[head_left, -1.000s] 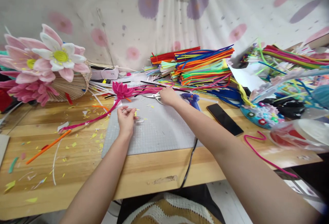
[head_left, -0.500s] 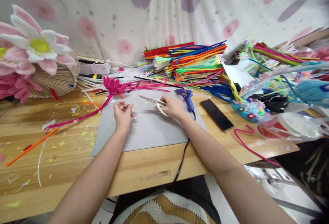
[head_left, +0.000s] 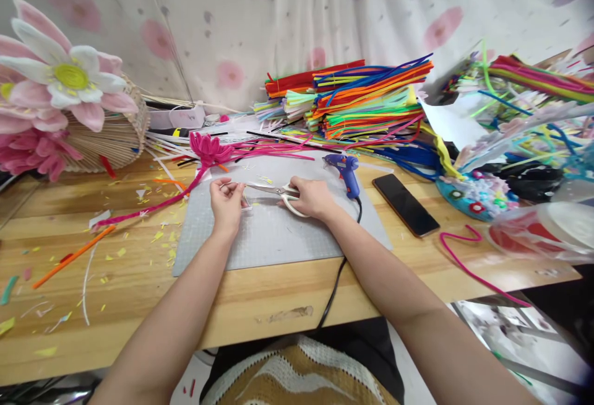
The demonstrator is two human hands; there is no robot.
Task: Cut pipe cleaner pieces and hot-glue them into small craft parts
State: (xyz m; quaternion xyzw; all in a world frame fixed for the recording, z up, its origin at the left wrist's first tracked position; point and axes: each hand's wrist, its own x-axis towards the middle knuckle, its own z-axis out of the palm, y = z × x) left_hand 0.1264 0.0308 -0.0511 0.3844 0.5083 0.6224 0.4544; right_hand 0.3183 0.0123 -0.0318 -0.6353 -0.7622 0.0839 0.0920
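White-handled scissors point(head_left: 279, 191) are in my right hand point(head_left: 310, 197), fingers closed round the handle loops. Their blades point left and reach the fingertips of my left hand point(head_left: 226, 204). That hand is closed in a pinch; what lies in it is too small to name. Beneath both hands is a grey cutting mat point(head_left: 278, 247) with small yellow scraps on it. Just behind my left hand lies a magenta pipe-cleaner flower point(head_left: 210, 150), its fuzzy stem running down to the left.
A blue glue gun point(head_left: 344, 173) lies right of my right hand, its black cord crossing the mat's edge. Further right are a phone point(head_left: 405, 205) and a pink pipe cleaner point(head_left: 457, 259). Bundled pipe cleaners point(head_left: 371, 98) are stacked behind. Large fuzzy flowers point(head_left: 69, 77) stand at left.
The scissors have moved left relative to my left hand, and their blades now reach its fingertips. The blades look closer together. The whole view has shifted slightly.
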